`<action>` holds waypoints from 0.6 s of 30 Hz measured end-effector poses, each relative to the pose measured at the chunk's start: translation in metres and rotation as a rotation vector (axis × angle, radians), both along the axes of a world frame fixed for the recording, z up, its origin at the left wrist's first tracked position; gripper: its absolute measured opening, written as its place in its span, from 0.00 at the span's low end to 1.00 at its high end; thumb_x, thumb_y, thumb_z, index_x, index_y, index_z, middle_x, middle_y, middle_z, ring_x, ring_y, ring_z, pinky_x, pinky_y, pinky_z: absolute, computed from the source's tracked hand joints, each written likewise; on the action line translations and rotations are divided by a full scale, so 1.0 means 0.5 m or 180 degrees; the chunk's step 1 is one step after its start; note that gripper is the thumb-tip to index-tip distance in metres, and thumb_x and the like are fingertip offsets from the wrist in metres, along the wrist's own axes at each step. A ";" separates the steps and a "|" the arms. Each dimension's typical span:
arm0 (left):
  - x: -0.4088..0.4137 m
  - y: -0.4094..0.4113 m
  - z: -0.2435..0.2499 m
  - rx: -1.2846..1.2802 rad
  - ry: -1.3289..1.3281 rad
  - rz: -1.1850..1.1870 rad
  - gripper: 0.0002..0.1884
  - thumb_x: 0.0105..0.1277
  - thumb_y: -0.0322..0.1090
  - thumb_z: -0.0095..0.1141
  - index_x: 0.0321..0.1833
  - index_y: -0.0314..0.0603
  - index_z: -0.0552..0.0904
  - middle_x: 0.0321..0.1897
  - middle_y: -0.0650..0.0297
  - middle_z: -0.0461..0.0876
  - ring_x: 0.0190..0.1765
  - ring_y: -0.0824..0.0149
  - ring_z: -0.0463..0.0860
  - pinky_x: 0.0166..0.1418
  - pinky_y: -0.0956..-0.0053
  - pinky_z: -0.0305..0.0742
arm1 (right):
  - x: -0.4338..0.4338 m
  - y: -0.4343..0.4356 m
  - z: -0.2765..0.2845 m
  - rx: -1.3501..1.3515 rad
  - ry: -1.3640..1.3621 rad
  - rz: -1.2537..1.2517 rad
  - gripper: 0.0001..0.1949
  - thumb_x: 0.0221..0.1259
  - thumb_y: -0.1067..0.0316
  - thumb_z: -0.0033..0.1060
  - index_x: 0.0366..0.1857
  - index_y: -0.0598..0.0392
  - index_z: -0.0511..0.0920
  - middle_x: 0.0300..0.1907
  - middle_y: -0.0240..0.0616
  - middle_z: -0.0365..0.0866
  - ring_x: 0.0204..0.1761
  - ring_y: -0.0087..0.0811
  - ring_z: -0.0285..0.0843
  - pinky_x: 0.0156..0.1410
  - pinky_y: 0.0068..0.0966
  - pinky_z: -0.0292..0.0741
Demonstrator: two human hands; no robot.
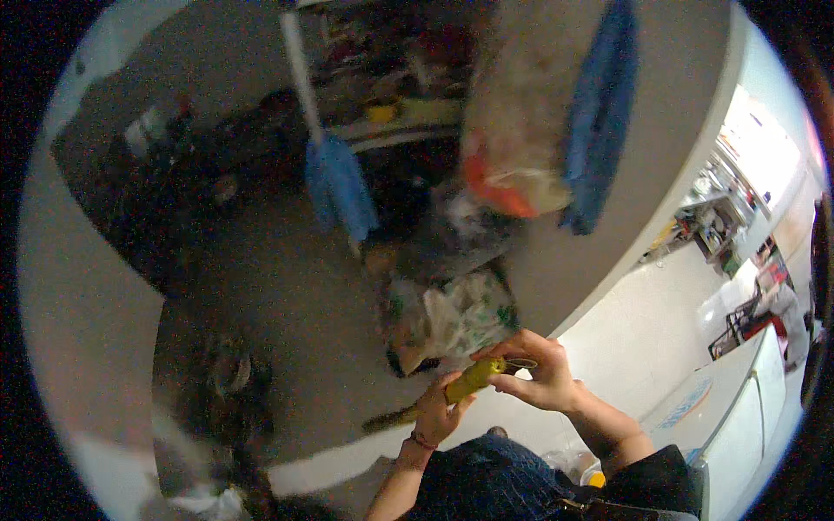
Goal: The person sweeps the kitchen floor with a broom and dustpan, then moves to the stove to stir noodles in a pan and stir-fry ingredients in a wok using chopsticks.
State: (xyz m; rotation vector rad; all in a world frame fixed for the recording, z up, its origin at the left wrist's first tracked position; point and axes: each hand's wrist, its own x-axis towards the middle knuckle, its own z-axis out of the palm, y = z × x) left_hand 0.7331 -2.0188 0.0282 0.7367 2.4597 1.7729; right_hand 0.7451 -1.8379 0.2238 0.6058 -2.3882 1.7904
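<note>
My left hand (pixel 438 410) is closed around a yellow cylindrical handle (pixel 470 381), low in the middle of the view. A dark, blurred length, perhaps the far part of the same thing, runs out to the left of that hand. My right hand (pixel 537 374) is at the handle's upper right end, thumb and fingers around it, beside a thin loop (pixel 521 363). Whether the right fingers grip the handle or the loop, I cannot tell. Just beyond both hands is a clear plastic bag (pixel 459 316) with whitish and green contents.
Blue cloths (pixel 339 185) hang by a pale pole and to the right of a large beige sack (pixel 515 143). Dark, blurred items lie at the left. A white appliance (pixel 723 397) stands at the lower right, near a bottle with a yellow cap (pixel 593 478). A cluttered counter is beyond the wall edge.
</note>
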 end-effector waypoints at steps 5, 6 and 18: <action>0.018 0.108 0.203 -0.0389 0.0000 -0.0513 0.25 0.62 0.42 0.63 0.59 0.42 0.71 0.44 0.52 0.82 0.43 0.51 0.83 0.48 0.65 0.78 | 0.033 0.146 0.120 -0.0354 0.0482 -0.0085 0.04 0.60 0.78 0.59 0.38 0.62 0.79 0.47 0.48 0.84 0.39 0.33 0.86 0.43 0.24 0.83; 0.015 0.157 0.212 -0.0527 -0.0402 -0.0610 0.23 0.63 0.43 0.62 0.56 0.40 0.72 0.40 0.53 0.82 0.39 0.53 0.83 0.47 0.65 0.78 | 0.043 0.191 0.150 -0.0200 0.0604 -0.0161 0.04 0.61 0.77 0.59 0.37 0.62 0.79 0.45 0.47 0.84 0.37 0.31 0.86 0.42 0.23 0.82; -0.139 0.476 0.463 0.2218 0.0239 -0.0762 0.11 0.72 0.32 0.49 0.52 0.40 0.64 0.30 0.65 0.74 0.30 0.74 0.75 0.37 0.79 0.72 | -0.164 0.347 0.512 0.1528 0.2747 -0.1302 0.05 0.63 0.71 0.56 0.35 0.62 0.76 0.28 0.45 0.81 0.31 0.39 0.83 0.37 0.30 0.78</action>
